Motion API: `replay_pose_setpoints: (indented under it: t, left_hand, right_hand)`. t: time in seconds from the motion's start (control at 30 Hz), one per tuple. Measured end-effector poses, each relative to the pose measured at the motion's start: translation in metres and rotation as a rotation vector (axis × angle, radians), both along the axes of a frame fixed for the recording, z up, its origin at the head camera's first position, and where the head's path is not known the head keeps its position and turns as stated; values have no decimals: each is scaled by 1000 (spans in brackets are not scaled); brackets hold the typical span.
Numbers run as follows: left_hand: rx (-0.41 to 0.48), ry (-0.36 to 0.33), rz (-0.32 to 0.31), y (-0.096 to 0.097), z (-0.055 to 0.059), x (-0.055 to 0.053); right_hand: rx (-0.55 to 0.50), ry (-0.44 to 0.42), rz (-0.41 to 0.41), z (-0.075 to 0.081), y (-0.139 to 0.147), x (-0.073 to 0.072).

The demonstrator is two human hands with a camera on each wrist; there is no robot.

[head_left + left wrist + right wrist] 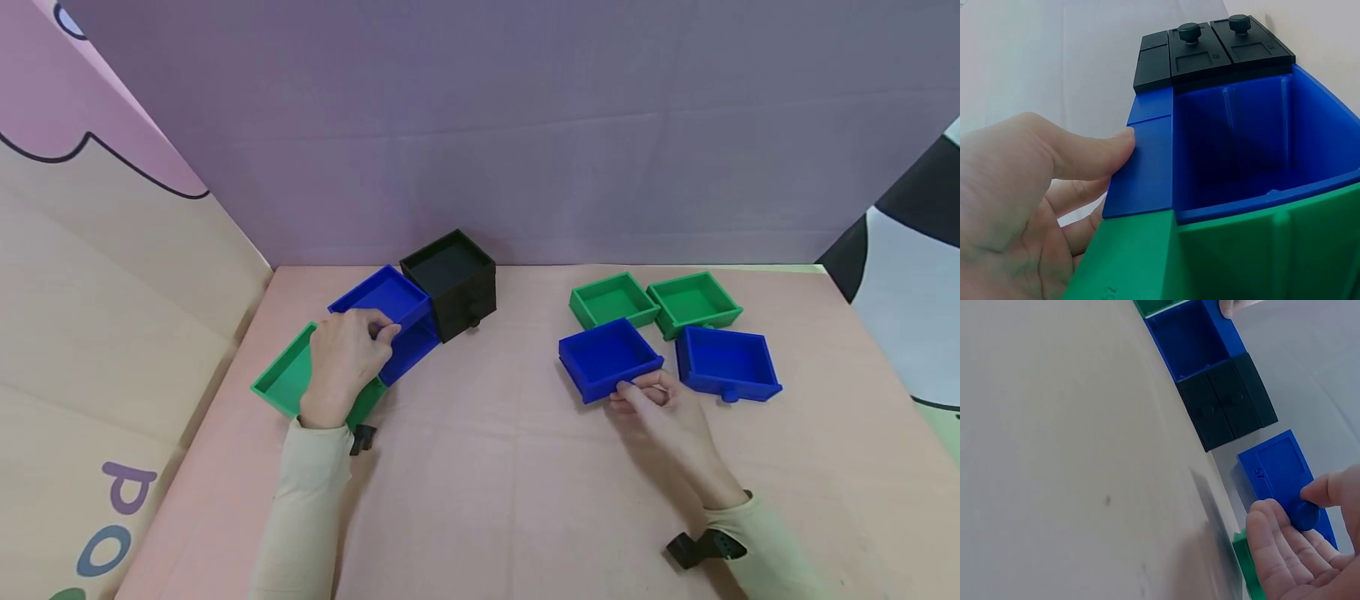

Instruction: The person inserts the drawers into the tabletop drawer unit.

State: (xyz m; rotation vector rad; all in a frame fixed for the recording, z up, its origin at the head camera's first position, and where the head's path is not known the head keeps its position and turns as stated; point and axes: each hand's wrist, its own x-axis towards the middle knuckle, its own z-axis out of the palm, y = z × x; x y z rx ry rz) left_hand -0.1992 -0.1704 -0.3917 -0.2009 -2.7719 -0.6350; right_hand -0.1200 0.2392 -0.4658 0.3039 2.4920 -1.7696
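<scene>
My left hand (345, 358) holds the upper front edge of an empty blue drawer cabinet (410, 352), its thumb on the front strip. The cabinet's front is an open hollow with no drawer in it, seen in the left wrist view. My right hand (671, 417) pinches the round knob (1305, 515) of a blue drawer (609, 358), raised a little above the table. A black cabinet (468, 296) with two knobbed drawers adjoins the blue one on the right. On the left stands a green cabinet (287, 379), also open-fronted and partly hidden behind my left hand.
Two green drawers (613, 302) lie side by side at the back right. A second blue drawer (729, 360) sits in front of them, right of my right hand. A grey-purple cloth wall (525, 167) rises behind the pink table (480, 500).
</scene>
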Motion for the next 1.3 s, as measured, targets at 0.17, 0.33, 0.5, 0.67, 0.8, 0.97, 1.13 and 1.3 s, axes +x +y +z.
replay_pose_setpoints:
  t: [0.17, 0.33, 0.5, 0.67, 0.8, 0.97, 1.13, 1.3]
  left_hand:
    - [3, -7, 6, 0, 0, 1]
    - [15, -10, 14, 1, -1, 1]
    - [24, -16, 15, 1, 0, 0]
    - [27, -19, 16, 1, 0, 1]
    - [26, -18, 18, 1, -1, 1]
    - [29, -22, 18, 2, -1, 0]
    - [28, -20, 23, 2, -1, 1]
    - [20, -5, 33, 3, -1, 1]
  right_hand:
    - [-36, -7, -7, 0, -9, -1]
    - [-48, 5, -16, 3, -18, -3]
    - [-37, 29, -13, 7, -24, -4]
    - [-61, 43, 9, 10, -31, -4]
    - [-79, 55, 42, 10, -37, -4]
    - [-122, 93, 82, 12, -45, -8]
    - [-135, 85, 123, 13, -57, -12]
    - [-128, 80, 163, 10, -68, -16]
